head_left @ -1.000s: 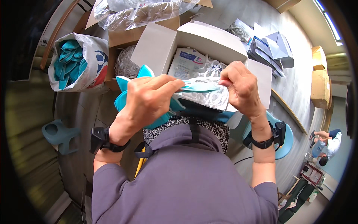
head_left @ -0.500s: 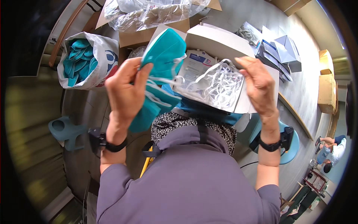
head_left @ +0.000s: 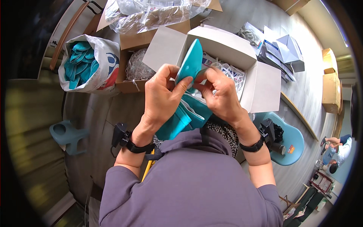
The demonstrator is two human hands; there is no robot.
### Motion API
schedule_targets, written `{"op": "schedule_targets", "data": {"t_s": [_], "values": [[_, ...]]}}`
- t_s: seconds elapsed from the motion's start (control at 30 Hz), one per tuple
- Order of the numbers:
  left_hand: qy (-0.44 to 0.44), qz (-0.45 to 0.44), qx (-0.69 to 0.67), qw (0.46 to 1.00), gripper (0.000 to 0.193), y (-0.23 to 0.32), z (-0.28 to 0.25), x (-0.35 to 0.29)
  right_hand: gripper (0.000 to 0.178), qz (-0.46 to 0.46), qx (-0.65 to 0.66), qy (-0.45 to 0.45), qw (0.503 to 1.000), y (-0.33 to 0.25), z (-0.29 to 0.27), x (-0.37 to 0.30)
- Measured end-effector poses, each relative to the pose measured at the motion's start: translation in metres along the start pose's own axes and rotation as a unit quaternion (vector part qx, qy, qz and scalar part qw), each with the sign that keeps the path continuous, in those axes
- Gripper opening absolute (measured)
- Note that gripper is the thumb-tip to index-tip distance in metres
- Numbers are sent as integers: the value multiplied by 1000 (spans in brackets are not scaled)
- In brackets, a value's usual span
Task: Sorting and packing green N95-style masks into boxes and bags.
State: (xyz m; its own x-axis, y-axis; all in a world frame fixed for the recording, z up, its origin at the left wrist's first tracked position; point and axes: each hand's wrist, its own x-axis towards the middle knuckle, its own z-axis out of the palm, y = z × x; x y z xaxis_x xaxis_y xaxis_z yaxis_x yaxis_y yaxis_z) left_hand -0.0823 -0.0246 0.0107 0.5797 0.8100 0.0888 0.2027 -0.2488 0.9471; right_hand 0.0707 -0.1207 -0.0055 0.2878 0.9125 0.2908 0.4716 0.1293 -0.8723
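My left hand [head_left: 162, 94] grips a folded teal face mask [head_left: 192, 60] between thumb and fingers, its pointed end up. Below it hang more teal fabric folds [head_left: 176, 123] with a white strap along them. My right hand [head_left: 221, 90] is closed in a pinch at the mask's right edge; whether a strap is between those fingertips is hidden. Just beyond the hands stands an open white box [head_left: 223, 39] with loose white elastic straps [head_left: 236, 77] and a printed packet in it.
A white bag [head_left: 107, 49] full of teal masks stands at the left. Beside it, a cardboard box [head_left: 132, 86] holds clear-white stringy material under plastic wrap [head_left: 159, 22]. A blue stool [head_left: 289, 132] stands at the right. Far right, another person [head_left: 342, 149] bends over.
Both hands have come together over the white box's near side. My right hand has moved left from above the straps to the mask; my left hand has moved right with it.
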Motion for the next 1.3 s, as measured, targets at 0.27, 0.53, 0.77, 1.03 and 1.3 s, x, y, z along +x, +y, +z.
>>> {"op": "schedule_targets", "data": {"t_s": [0.27,0.53,0.77,1.03,1.3], "values": [[-9,-9,-40,999,18,-7,6,-2,17,74,85,-51,992,-10,-8,-1],[-49,50,42,997,14,0,8,-4,16,-33,-18,-35,999,-8,-16,0],[-128,16,21,991,14,-2,-5,-17,16,-76,-54,25,995,6,-35,-4],[-12,-157,-257,954,32,12,-27,-6,27,51,13,103,993,-2,-52,-4],[-83,-158,-335,925,25,3,16,-8,26,167,369,23,914,-15,-8,-8]]}}
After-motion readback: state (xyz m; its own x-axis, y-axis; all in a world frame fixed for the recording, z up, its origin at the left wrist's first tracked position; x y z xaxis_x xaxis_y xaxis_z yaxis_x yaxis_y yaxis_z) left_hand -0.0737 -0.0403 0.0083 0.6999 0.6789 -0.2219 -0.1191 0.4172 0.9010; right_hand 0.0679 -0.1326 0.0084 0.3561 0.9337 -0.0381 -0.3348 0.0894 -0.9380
